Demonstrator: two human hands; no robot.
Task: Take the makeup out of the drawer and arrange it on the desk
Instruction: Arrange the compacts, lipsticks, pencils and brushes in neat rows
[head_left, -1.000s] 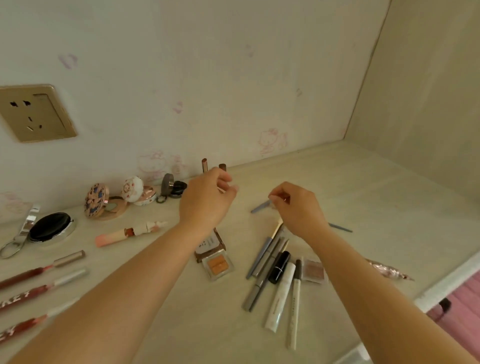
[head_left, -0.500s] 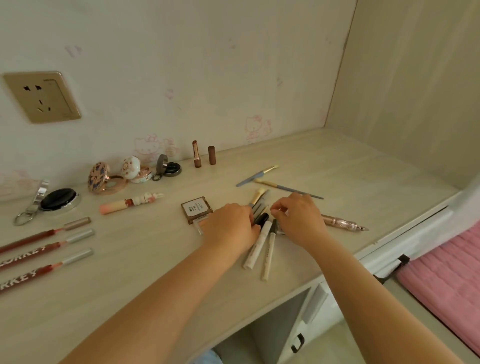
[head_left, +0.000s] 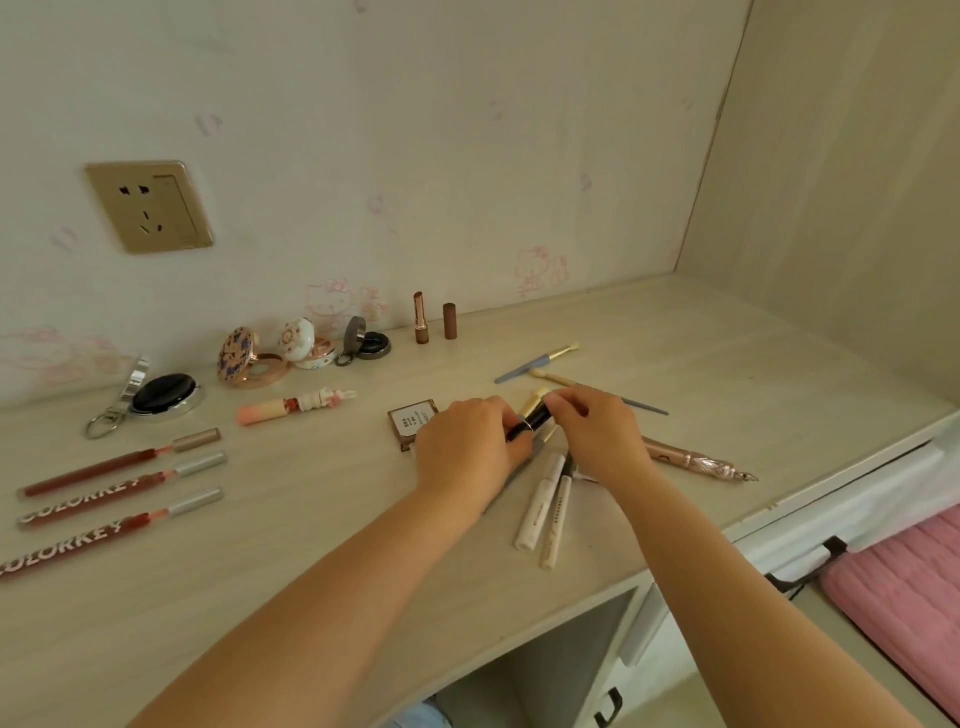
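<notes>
We hold the black-and-gold tube (head_left: 531, 415) between us, left hand (head_left: 467, 447) curled round its near black end, right hand (head_left: 597, 434) pinching the far gold end, axis slanting away rightward above the desk (head_left: 311, 545).

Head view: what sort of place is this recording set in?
Probably a bedroom desk nook: a pale wood desk against a wall with cartoon-cat wallpaper, makeup such as compacts laid out, and pink bedding beside it.
</notes>
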